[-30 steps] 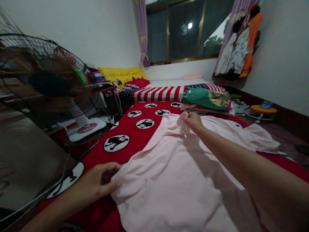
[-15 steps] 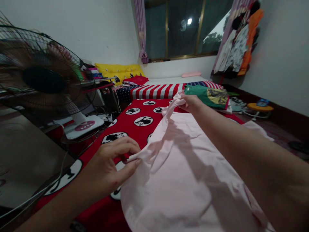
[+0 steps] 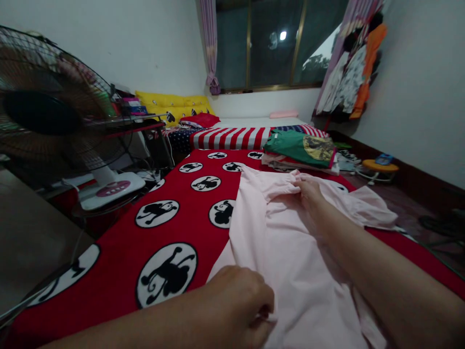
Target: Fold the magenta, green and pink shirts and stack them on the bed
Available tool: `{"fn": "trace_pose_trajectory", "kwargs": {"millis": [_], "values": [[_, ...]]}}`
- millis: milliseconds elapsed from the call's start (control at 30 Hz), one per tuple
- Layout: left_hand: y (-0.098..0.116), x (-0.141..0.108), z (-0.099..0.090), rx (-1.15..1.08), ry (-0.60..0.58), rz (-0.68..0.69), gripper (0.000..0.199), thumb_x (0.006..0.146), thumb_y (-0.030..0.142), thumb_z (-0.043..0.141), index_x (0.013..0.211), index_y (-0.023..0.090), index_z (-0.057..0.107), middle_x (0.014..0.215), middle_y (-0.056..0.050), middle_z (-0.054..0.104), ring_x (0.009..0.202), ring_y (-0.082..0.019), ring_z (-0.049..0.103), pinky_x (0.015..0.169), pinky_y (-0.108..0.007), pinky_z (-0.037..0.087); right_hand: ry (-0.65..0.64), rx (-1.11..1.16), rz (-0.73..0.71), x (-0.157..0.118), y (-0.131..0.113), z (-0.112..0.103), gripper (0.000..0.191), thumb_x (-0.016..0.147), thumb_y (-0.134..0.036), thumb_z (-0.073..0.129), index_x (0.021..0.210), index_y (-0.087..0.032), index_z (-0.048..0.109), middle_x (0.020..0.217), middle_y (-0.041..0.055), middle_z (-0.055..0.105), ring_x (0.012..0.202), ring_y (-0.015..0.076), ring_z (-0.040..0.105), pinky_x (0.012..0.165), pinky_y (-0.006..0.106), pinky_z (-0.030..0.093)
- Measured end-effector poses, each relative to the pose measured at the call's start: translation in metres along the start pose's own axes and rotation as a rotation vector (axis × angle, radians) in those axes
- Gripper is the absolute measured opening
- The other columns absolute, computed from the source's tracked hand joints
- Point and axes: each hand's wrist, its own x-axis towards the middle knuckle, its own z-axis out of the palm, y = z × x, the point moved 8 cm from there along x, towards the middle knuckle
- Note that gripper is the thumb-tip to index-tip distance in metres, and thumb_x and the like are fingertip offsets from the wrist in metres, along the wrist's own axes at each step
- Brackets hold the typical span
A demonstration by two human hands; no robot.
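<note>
A pale pink garment (image 3: 290,257), with gathered fabric near its top and a sleeve spread out at the right, lies on the red bedspread (image 3: 119,281). My left hand (image 3: 243,300) is closed on the garment's cloth close to me, and a bit of pink shows between its fingers. Farther off, my right hand (image 3: 308,191) pinches the gathered part at the top. The left side of the garment is folded inward over its middle. My right forearm hides part of its right side.
A stack of folded clothes (image 3: 298,150), green on top, lies beyond the garment. A caged fan (image 3: 43,111) stands at the left. Behind is another bed with a striped cover (image 3: 232,138). A small orange stool (image 3: 379,166) is on the floor at the right.
My left hand has moved right and toward me, bringing the garment's left edge inward. My right hand has come lower and to the right. More of the red bedspread shows at the left.
</note>
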Motion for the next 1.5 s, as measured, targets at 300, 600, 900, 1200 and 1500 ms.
{"fn": "trace_pose_trajectory", "kwargs": {"millis": [300, 600, 900, 1200, 1500], "values": [[-0.005, 0.093, -0.064, 0.032, 0.146, 0.153, 0.028, 0.09, 0.033, 0.048, 0.093, 0.018, 0.071, 0.082, -0.005, 0.071, 0.074, -0.017, 0.064, 0.068, -0.025, 0.046, 0.049, 0.016, 0.087, -0.005, 0.025, -0.01, 0.068, 0.059, -0.021, 0.059, 0.125, -0.012, 0.052, 0.106, 0.0141, 0.068, 0.084, 0.0261, 0.068, 0.065, 0.032, 0.056], [-0.1, 0.178, -0.099, 0.318, 0.615, -0.157, 0.044, 0.09, 0.017, 0.038, 0.132, 0.009, 0.046, 0.139, -0.019, 0.045, 0.126, -0.026, 0.047, 0.106, -0.039, 0.037, 0.12, 0.013, -0.082, -0.011, 0.014, -0.018, 0.065, 0.065, -0.024, 0.055, 0.129, -0.012, 0.055, 0.123, 0.0147, 0.063, 0.107, 0.0263, 0.064, 0.084, 0.035, 0.055], [-0.11, 0.178, -0.075, 0.318, 0.497, -0.134, 0.051, 0.094, 0.029, 0.037, 0.139, 0.006, 0.039, 0.151, -0.02, 0.032, 0.142, -0.026, 0.025, 0.116, -0.044, 0.02, 0.343, -0.168, -0.233, -0.015, -0.001, -0.038, 0.052, 0.067, -0.017, 0.049, 0.116, -0.009, 0.065, 0.12, 0.0121, 0.066, 0.114, 0.0238, 0.06, 0.1, 0.034, 0.045], [-0.119, 0.183, -0.063, 0.359, 0.409, -0.147, 0.06, 0.094, 0.044, 0.038, 0.143, 0.009, 0.036, 0.154, -0.02, 0.025, 0.144, -0.03, 0.017, 0.116, -0.046, 0.017, 0.141, -0.924, -0.063, -0.011, 0.001, -0.04, 0.05, 0.07, -0.019, 0.047, 0.116, -0.022, 0.068, 0.116, 0.0129, 0.066, 0.103, 0.0329, 0.063, 0.085, 0.043, 0.051], [-0.121, 0.186, -0.057, 0.357, 0.484, -0.122, 0.063, 0.094, 0.049, 0.034, 0.142, 0.008, 0.039, 0.153, -0.02, 0.027, 0.143, -0.032, 0.019, 0.117, -0.048, 0.015, 0.056, -0.959, -0.357, -0.001, -0.031, -0.026, 0.032, 0.072, -0.025, 0.05, 0.096, -0.019, 0.071, 0.117, 0.0159, 0.059, 0.112, 0.0312, 0.056, 0.092, 0.044, 0.047]]}}
